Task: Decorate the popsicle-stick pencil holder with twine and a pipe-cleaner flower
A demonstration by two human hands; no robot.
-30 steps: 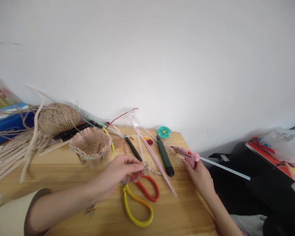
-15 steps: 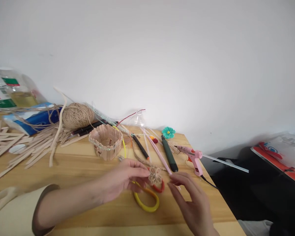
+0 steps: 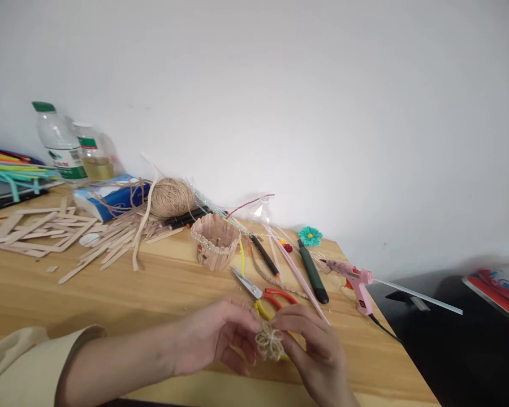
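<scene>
A small flower of looped twine (image 3: 270, 342) is between my two hands, low in the head view. My right hand (image 3: 311, 347) pinches its upper right edge between thumb and fingers. My left hand (image 3: 220, 336) is at the flower's left side, thumb tip by its upper edge and the other fingers curled loosely below; whether it grips the twine is hard to tell. Just behind the hands lie scissors (image 3: 254, 289) with red and yellow handles, partly hidden by the fingers.
A wooden-stick basket (image 3: 216, 249), marker (image 3: 265, 255), green tool (image 3: 313, 272), teal flower (image 3: 310, 236) and pink glue gun (image 3: 356, 282) lie beyond. Further left are wooden sticks (image 3: 114, 243), a twine ball (image 3: 172, 198), a blue packet (image 3: 114, 198) and bottles (image 3: 61, 147).
My right hand has moved left onto the twine flower, which is lower in view. The camera has turned left, showing more of the table's left side, and the scissors' blades are now uncovered.
</scene>
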